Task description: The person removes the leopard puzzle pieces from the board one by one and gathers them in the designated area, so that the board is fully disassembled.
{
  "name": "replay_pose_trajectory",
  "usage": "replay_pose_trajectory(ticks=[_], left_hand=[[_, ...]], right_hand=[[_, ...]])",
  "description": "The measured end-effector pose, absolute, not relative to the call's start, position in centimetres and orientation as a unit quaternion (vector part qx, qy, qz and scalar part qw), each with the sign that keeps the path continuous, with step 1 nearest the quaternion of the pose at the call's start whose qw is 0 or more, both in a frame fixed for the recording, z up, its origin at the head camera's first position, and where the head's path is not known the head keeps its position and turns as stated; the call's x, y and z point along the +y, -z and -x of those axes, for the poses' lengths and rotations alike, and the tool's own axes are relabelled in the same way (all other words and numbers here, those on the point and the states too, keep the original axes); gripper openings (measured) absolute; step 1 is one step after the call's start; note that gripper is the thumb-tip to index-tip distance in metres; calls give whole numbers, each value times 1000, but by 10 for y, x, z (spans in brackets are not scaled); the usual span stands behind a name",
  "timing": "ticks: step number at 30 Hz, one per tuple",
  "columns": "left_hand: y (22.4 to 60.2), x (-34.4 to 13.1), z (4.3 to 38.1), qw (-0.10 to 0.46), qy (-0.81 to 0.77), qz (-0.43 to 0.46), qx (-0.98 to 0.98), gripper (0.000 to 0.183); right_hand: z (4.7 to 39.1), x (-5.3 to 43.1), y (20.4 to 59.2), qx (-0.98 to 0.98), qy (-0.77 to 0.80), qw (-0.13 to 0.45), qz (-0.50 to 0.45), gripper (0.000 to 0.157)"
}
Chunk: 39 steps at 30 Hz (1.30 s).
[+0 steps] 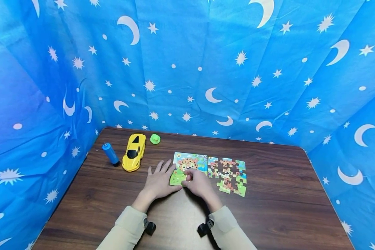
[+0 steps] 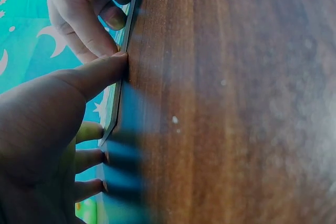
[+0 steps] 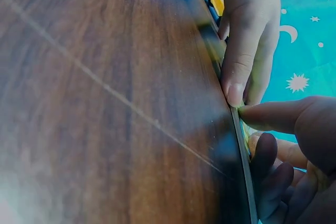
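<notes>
A leopard picture puzzle board (image 1: 190, 157) lies on the table before me. My left hand (image 1: 158, 182) is spread flat at its left side, fingertips at the left edge and thumb along the front edge. Over the board's front part is my right hand (image 1: 197, 182), thumb tip beside the left thumb and index finger bent in over the picture. In the right wrist view the board's thin edge (image 3: 241, 140) runs under the right fingertips; I cannot tell whether they pinch a piece. Several puzzle pieces (image 1: 226, 173) lie loosely grouped right of the board.
At the left stand a blue cylinder (image 1: 110, 154) with a black end and a yellow toy car (image 1: 133, 152). Behind the car is a small green toy duck (image 1: 155, 139). Blue curtains (image 1: 187, 69) with moons and stars surround the brown wooden table (image 1: 278, 201).
</notes>
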<state>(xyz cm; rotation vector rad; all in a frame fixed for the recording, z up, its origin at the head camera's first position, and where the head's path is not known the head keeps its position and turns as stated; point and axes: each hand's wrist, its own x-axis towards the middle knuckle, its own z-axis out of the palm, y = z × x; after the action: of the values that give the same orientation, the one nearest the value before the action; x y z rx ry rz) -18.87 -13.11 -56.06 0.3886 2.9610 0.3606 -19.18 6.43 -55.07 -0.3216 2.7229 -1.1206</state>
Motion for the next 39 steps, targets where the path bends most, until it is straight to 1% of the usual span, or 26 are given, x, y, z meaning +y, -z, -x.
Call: replay_pose_trajectory(ticks=[8, 15, 23, 29, 34, 39], left_hand=[[560, -132, 188, 59, -123, -130, 982, 93], [561, -133, 188, 54, -127, -133, 981, 93], [558, -132, 186, 54, -133, -132, 981, 94], [558, -132, 186, 57, -130, -132, 981, 93], [558, -132, 186, 59, -132, -130, 981, 93], [560, -132, 187, 60, -129, -132, 981, 93]], right_hand=[[194, 63, 553, 912, 387, 92, 97, 29], [191, 61, 555, 912, 394, 65, 96, 28], [190, 60, 555, 901, 423, 18, 96, 13], [193, 59, 557, 895, 438, 3, 82, 4], [192, 63, 555, 883, 462, 3, 80, 5], [188, 73, 548, 876, 478, 11, 53, 10]])
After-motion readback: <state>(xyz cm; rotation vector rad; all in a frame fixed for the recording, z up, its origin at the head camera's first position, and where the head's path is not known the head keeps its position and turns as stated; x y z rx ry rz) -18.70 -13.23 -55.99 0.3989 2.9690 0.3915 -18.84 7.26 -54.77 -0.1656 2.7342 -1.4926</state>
